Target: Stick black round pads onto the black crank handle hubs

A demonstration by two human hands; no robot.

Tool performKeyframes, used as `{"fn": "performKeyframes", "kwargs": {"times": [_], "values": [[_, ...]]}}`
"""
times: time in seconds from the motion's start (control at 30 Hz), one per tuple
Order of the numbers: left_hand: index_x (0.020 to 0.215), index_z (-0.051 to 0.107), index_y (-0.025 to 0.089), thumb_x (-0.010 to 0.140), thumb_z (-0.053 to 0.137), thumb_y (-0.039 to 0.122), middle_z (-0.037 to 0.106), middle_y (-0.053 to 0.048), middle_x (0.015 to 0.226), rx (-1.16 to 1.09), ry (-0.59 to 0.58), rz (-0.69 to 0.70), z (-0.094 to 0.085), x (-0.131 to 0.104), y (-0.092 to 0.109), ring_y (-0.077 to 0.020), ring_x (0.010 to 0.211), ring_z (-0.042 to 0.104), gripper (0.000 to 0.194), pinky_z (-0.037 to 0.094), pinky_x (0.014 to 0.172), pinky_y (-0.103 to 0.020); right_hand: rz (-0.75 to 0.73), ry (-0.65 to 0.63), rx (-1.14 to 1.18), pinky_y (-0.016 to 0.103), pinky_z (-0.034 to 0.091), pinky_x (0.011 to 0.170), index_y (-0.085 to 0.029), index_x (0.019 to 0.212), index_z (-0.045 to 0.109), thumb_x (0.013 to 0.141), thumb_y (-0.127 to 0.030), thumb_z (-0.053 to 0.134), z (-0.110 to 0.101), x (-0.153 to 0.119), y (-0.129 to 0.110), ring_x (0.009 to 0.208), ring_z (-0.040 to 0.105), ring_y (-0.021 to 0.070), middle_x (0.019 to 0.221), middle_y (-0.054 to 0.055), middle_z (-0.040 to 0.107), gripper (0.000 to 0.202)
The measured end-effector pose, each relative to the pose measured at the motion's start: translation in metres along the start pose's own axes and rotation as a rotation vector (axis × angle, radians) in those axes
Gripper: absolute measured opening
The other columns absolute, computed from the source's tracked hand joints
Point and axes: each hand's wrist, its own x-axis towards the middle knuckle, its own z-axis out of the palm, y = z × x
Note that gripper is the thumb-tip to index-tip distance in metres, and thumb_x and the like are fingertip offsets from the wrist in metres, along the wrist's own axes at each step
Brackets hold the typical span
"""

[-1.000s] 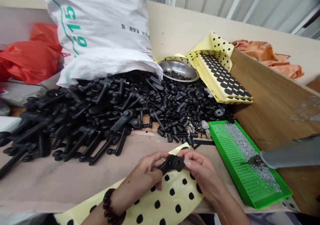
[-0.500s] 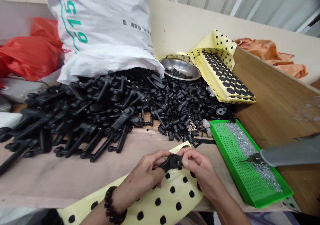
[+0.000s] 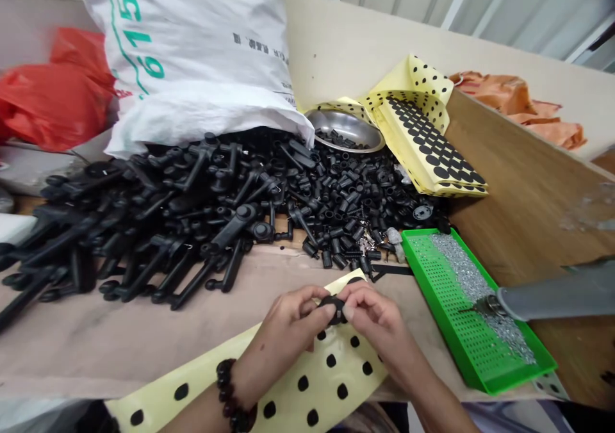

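Note:
Over a yellow sheet of black round stickers [image 3: 302, 383], my left hand [image 3: 283, 337] is closed around a black plastic crank-shaped part [image 3: 336, 311]. Its left thumb lies across the part's round end, where a small square detail shows in the middle. My right hand [image 3: 379, 324] pinches the right edge of that round end between thumb and fingers. Whether a sticker is also between those fingertips is hidden. The rest of the part is covered by my left hand. Beyond my hands spreads a heap of similar black parts [image 3: 230, 228].
At the right a green tray [image 3: 473, 362] holds small metal screws, with a grey electric screwdriver [image 3: 548, 300] over it. Behind stand a white sack [image 3: 192, 49], a steel bowl [image 3: 346, 125] and a yellow stack of sticker sheets [image 3: 432, 145]. A wooden board [image 3: 519, 189] edges the right side.
My left thumb has moved right onto the round end of the black part, and the part has turned in my grip. My right fingers have shifted slightly left along its edge.

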Motion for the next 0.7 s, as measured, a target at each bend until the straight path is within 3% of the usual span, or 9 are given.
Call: {"fn": "performKeyframes", "kwargs": {"times": [0.1, 0.27, 0.4, 0.47, 0.57, 0.63, 0.7], "values": [[0.092, 0.061, 0.015, 0.08, 0.054, 0.038, 0.045, 0.007, 0.052, 0.007, 0.036, 0.053, 0.003, -0.001, 0.002, -0.008, 0.044, 0.04, 0.026, 0.032, 0.041, -0.018, 0.06, -0.003, 0.06, 0.023, 0.044, 0.07, -0.017, 0.064, 0.063, 0.073, -0.027, 0.065, -0.004, -0.001, -0.002, 0.082, 0.055, 0.0161, 0.086, 0.004, 0.058, 0.014], [0.095, 0.062, 0.015, 0.078, 0.057, 0.039, 0.053, 0.004, 0.059, -0.019, 0.096, 0.066, 0.002, -0.006, 0.004, -0.0086, 0.049, 0.042, 0.029, 0.036, 0.046, -0.019, 0.308, -0.031, 0.461, 0.026, 0.047, 0.078, -0.014, 0.075, 0.071, 0.075, -0.033, 0.067, -0.007, -0.006, 0.003, 0.08, 0.06, 0.0146, 0.097, 0.008, 0.065, 0.019], [0.097, 0.06, 0.014, 0.077, 0.058, 0.041, 0.053, 0.004, 0.059, -0.039, 0.113, 0.02, 0.0, -0.009, 0.004, -0.0091, 0.048, 0.044, 0.033, 0.037, 0.047, -0.02, 0.298, 0.02, 0.631, 0.028, 0.048, 0.076, -0.016, 0.084, 0.068, 0.075, -0.033, 0.067, -0.002, -0.008, 0.008, 0.08, 0.063, 0.0166, 0.088, 0.008, 0.069, 0.019], [0.097, 0.059, 0.014, 0.077, 0.058, 0.043, 0.052, 0.005, 0.058, -0.051, 0.109, 0.002, 0.001, -0.01, 0.004, -0.009, 0.048, 0.044, 0.035, 0.037, 0.047, -0.02, 0.259, 0.037, 0.564, 0.029, 0.048, 0.074, -0.019, 0.097, 0.063, 0.08, -0.036, 0.062, 0.001, -0.008, 0.008, 0.08, 0.063, 0.0171, 0.088, 0.006, 0.068, 0.024], [0.098, 0.059, 0.016, 0.079, 0.056, 0.043, 0.052, 0.005, 0.058, -0.055, 0.088, 0.017, 0.002, -0.014, 0.004, -0.009, 0.049, 0.044, 0.033, 0.038, 0.048, -0.02, 0.097, 0.007, 0.179, 0.028, 0.045, 0.075, -0.022, 0.104, 0.059, 0.086, -0.035, 0.053, 0.011, -0.011, 0.001, 0.079, 0.06, 0.0158, 0.086, 0.003, 0.064, 0.023], [0.101, 0.058, 0.017, 0.081, 0.055, 0.042, 0.054, 0.004, 0.061, -0.038, 0.08, 0.029, -0.002, -0.024, 0.001, -0.0096, 0.05, 0.046, 0.032, 0.041, 0.049, -0.021, -0.022, -0.073, -0.051, 0.026, 0.043, 0.076, -0.023, 0.104, 0.06, 0.091, -0.033, 0.045, 0.02, -0.016, -0.006, 0.081, 0.058, 0.0145, 0.087, 0.001, 0.063, 0.022], [0.104, 0.058, 0.019, 0.082, 0.055, 0.042, 0.059, 0.003, 0.066, -0.003, 0.066, 0.018, -0.012, -0.042, -0.008, -0.0108, 0.053, 0.05, 0.032, 0.043, 0.05, -0.021, -0.069, -0.189, -0.13, 0.023, 0.042, 0.073, -0.024, 0.105, 0.059, 0.094, -0.031, 0.039, 0.027, -0.022, -0.012, 0.08, 0.057, 0.0134, 0.088, 0.0, 0.062, 0.025]]}}
